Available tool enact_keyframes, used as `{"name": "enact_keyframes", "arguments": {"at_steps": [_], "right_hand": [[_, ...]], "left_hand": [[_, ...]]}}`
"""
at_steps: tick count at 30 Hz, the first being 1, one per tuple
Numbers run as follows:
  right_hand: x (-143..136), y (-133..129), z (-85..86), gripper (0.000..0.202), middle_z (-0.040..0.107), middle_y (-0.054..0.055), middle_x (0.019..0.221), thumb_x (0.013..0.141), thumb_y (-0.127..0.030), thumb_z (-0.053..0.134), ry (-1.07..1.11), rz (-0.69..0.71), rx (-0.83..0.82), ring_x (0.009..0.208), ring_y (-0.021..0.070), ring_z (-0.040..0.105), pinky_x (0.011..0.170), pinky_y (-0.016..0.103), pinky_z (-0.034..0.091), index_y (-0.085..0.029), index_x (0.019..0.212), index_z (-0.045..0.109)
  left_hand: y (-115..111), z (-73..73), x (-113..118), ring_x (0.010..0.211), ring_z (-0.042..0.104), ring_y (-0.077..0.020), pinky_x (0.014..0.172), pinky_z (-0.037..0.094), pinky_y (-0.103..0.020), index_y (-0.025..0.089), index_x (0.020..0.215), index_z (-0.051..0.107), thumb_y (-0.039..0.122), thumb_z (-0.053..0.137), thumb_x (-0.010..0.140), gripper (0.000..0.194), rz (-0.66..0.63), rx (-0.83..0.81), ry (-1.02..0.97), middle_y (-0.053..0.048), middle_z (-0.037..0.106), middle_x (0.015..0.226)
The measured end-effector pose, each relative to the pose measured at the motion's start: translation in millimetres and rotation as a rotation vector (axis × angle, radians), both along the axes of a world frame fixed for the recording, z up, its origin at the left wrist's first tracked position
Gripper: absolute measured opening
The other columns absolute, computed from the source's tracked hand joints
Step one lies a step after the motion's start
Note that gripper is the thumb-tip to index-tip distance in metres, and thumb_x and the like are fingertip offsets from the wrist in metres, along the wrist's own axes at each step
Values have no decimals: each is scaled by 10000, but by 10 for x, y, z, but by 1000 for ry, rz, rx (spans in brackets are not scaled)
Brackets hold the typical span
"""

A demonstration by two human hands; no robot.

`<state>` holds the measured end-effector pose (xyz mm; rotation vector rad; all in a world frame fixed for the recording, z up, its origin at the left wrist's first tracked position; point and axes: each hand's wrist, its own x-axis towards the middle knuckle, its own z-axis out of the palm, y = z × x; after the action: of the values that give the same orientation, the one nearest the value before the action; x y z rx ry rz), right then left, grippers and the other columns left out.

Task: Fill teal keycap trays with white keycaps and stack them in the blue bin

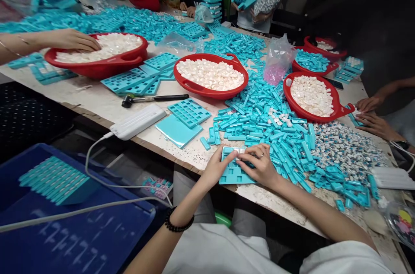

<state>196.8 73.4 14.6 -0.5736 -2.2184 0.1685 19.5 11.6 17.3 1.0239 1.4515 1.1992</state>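
Observation:
A turquoise plastic tray with square pockets (234, 176) lies at the table's front edge before me. My left hand (215, 165) grips its left side, with the thumb on top. Over the tray's upper part, my right hand (261, 164) has its fingers pinched at a small white keycap-like piece (239, 151), partly hidden by the fingertips. Beside the tray, a heap of turquoise plastic strips (279, 144) spreads to the right. Just beyond are another pocketed tray (189, 112) and a flat turquoise panel (178, 130).
Red baskets of white pieces stand behind: a middle basket (210, 91), a right one (311, 115) and a left one (97, 68) with another person's hand (73, 40) in it. A hammer (155, 98) and a white power strip (138, 122) lie left. A blue crate (74, 230) sits below.

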Motion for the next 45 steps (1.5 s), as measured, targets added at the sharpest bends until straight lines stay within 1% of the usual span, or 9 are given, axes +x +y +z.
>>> {"name": "enact_keyframes", "arguments": {"at_steps": [5,11,14,19,24,34,39,42,45], "right_hand": [[21,7,23,144,667,62,978,1017,-317,595,-104,30,-54,923,205,621,894,384,404,-214,1083,672],[17,-15,39,112,669,53,957,1002,-285,615,-110,10,-15,923,203,630,900,387,396,-216,1074,666],[10,-22,53,101,675,29,910,971,-275,655,-13,4,-1,873,193,638,876,384,396,-234,1063,666],[42,-8,55,331,684,63,993,914,-287,615,105,4,20,910,241,635,854,417,420,-234,1241,601],[69,-1,33,451,674,77,1018,875,-204,514,140,83,19,925,255,631,844,438,442,-224,1325,539],[62,22,18,497,678,81,1056,869,-215,527,134,105,-86,980,272,628,876,467,464,-236,1365,502],[44,-15,-8,459,689,75,1047,876,-212,532,127,93,-87,971,265,630,885,454,461,-236,1334,534],[28,24,82,361,696,71,1061,907,-202,520,81,27,-148,983,244,634,896,418,466,-228,1260,589],[124,218,335,207,707,58,1050,944,-212,530,-71,-68,-231,1008,230,641,920,389,465,-226,1110,653]], "left_hand": [[-3,34,5,1054,599,-260,942,471,-357,219,935,579,578,537,893,364,6,22,23,-22,646,930],[-7,11,26,1070,592,-257,949,457,-356,223,939,586,545,505,922,332,40,16,43,-20,637,909],[-15,10,23,1018,608,-244,925,467,-352,219,953,581,523,582,887,311,19,44,15,-19,651,948],[-44,33,5,859,594,-197,812,476,-307,221,961,555,434,778,727,386,10,112,36,20,601,873],[-42,31,-6,945,615,-214,869,482,-327,216,1001,609,412,782,735,373,29,131,35,-20,648,987],[-24,12,95,881,638,-211,846,494,-337,207,908,571,408,806,706,370,134,77,45,-10,643,880],[10,22,56,924,653,-224,870,511,-347,214,908,575,432,790,718,360,45,84,37,-11,663,891],[39,27,15,944,642,-232,891,508,-361,217,931,582,452,783,711,380,27,74,78,-12,662,912],[65,38,-7,984,642,-257,925,503,-393,222,977,583,480,783,703,426,32,21,114,-32,671,989]]}}
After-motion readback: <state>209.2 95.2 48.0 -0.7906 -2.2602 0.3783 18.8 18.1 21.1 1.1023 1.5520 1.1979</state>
